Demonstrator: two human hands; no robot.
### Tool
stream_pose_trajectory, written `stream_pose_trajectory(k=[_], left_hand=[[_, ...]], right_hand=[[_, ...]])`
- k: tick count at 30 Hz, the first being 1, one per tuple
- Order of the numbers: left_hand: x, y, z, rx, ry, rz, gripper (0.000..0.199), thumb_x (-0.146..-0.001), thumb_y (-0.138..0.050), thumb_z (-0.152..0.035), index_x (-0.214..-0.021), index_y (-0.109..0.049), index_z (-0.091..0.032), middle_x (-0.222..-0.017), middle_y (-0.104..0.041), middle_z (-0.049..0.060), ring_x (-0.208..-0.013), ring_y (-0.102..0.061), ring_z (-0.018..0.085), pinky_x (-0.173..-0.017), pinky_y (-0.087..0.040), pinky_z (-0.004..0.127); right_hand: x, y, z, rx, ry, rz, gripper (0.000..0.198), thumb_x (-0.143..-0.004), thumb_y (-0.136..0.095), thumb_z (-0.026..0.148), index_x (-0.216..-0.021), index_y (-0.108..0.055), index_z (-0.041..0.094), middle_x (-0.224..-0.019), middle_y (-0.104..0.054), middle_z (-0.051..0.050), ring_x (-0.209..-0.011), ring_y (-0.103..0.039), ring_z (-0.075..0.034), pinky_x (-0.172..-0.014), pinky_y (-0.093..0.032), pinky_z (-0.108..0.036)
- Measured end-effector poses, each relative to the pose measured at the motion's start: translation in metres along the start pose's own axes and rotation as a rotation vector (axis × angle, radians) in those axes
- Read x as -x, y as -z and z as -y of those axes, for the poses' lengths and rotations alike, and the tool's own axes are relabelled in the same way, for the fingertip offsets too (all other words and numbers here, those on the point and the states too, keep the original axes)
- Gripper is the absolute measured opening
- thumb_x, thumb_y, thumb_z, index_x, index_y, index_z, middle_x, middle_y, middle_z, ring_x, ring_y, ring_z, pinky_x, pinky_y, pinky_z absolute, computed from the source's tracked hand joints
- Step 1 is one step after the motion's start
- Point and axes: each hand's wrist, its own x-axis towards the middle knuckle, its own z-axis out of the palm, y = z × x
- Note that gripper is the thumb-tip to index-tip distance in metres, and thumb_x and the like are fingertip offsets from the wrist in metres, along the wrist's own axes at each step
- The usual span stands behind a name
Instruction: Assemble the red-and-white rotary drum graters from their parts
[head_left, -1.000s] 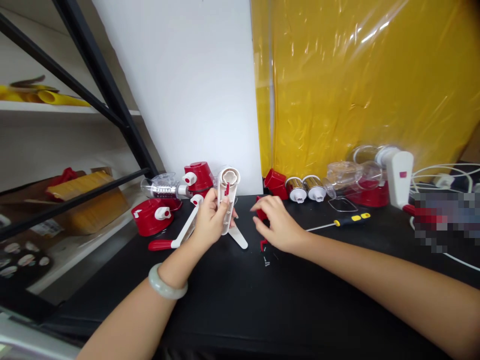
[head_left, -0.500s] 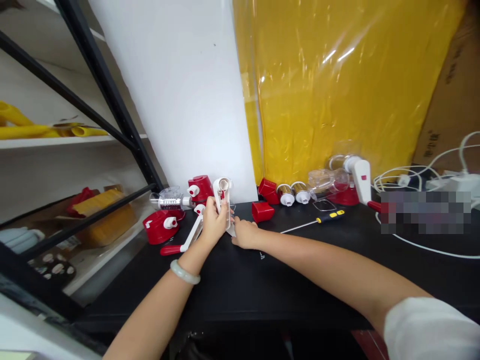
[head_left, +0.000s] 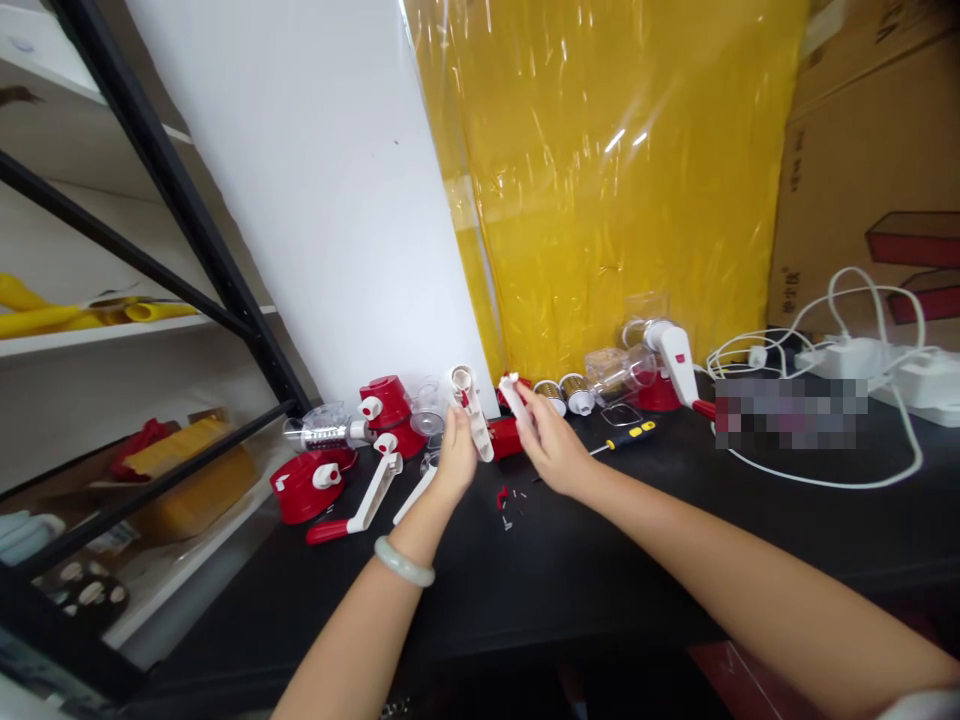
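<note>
My left hand (head_left: 456, 458) is closed around a white plastic arm shell (head_left: 481, 436), held upright with its hollow side and round top opening showing; a small red part sits inside it. In my right hand (head_left: 556, 452) is a narrow white plastic cover (head_left: 513, 396), gripped between thumb and fingers and apart from the shell. On the black table below lie several small screws (head_left: 507, 523) and a little red plastic piece (head_left: 502, 495). Left of my left hand rests a white crank handle (head_left: 373, 500) with a red grip. A red plastic part (head_left: 505, 438) stands behind the hands.
Red grater bases (head_left: 306, 487) stand at the left. Grater drums (head_left: 576, 392), a screwdriver (head_left: 634, 437) and an assembled rotary grater (head_left: 675, 362) lie to the right. White cables (head_left: 832, 482) with plugs spread farther right. A black shelf frame (head_left: 187, 210) borders the left side.
My hands have moved apart, the right one rising with the white cover away from the shell. The small red piece and more screws now show on the table. The view has shifted right.
</note>
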Motion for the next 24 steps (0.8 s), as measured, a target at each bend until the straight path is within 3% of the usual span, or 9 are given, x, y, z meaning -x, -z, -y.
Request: stream_pose_trajectory(k=[3, 5, 12, 19, 24], left_hand=[[0.011, -0.006, 0.003, -0.021, -0.038, 0.006, 0.051, -0.090, -0.047, -0.061, -0.121, -0.047, -0.021, -0.130, -0.057, 0.012, -0.128, -0.051, 0.023, -0.108, -0.039, 0.038], [0.018, -0.004, 0.005, 0.006, -0.048, 0.073, 0.052, -0.090, -0.050, -0.058, -0.126, -0.043, -0.022, -0.137, -0.052, 0.012, -0.131, -0.048, 0.022, -0.112, -0.035, 0.038], [0.028, 0.003, 0.017, 0.079, 0.017, 0.206, 0.054, -0.089, -0.056, -0.052, -0.132, -0.039, -0.023, -0.135, -0.053, 0.013, -0.121, -0.055, 0.023, -0.103, -0.044, 0.042], [0.030, -0.002, 0.020, 0.099, -0.015, 0.202, 0.057, -0.087, -0.060, -0.052, -0.133, -0.042, -0.023, -0.134, -0.053, 0.012, -0.120, -0.055, 0.024, -0.106, -0.043, 0.043], [0.031, -0.004, 0.017, 0.176, 0.030, 0.218, 0.058, -0.085, -0.061, -0.053, -0.131, -0.041, -0.024, -0.131, -0.054, 0.013, -0.117, -0.056, 0.026, -0.095, -0.052, 0.041]], right_hand=[[0.015, -0.002, 0.004, 0.016, 0.094, 0.090, 0.060, -0.096, -0.037, 0.031, -0.152, -0.021, 0.018, -0.123, -0.056, -0.017, -0.107, -0.058, -0.027, -0.093, -0.050, -0.046], [0.021, -0.005, 0.004, 0.059, 0.120, 0.144, 0.062, -0.096, -0.038, 0.029, -0.153, -0.019, 0.019, -0.120, -0.057, -0.016, -0.103, -0.059, -0.027, -0.090, -0.051, -0.047], [0.023, -0.009, 0.000, 0.095, 0.143, 0.160, 0.062, -0.096, -0.037, 0.027, -0.155, -0.017, 0.020, -0.118, -0.056, -0.015, -0.102, -0.060, -0.028, -0.089, -0.051, -0.047], [0.022, -0.004, 0.000, 0.116, 0.175, 0.157, 0.061, -0.097, -0.037, 0.028, -0.154, -0.016, 0.020, -0.115, -0.056, -0.013, -0.098, -0.059, -0.026, -0.088, -0.051, -0.045], [0.022, -0.003, 0.000, 0.141, 0.202, 0.160, 0.063, -0.097, -0.037, 0.027, -0.155, -0.013, 0.023, -0.114, -0.056, -0.012, -0.096, -0.058, -0.025, -0.086, -0.051, -0.043]])
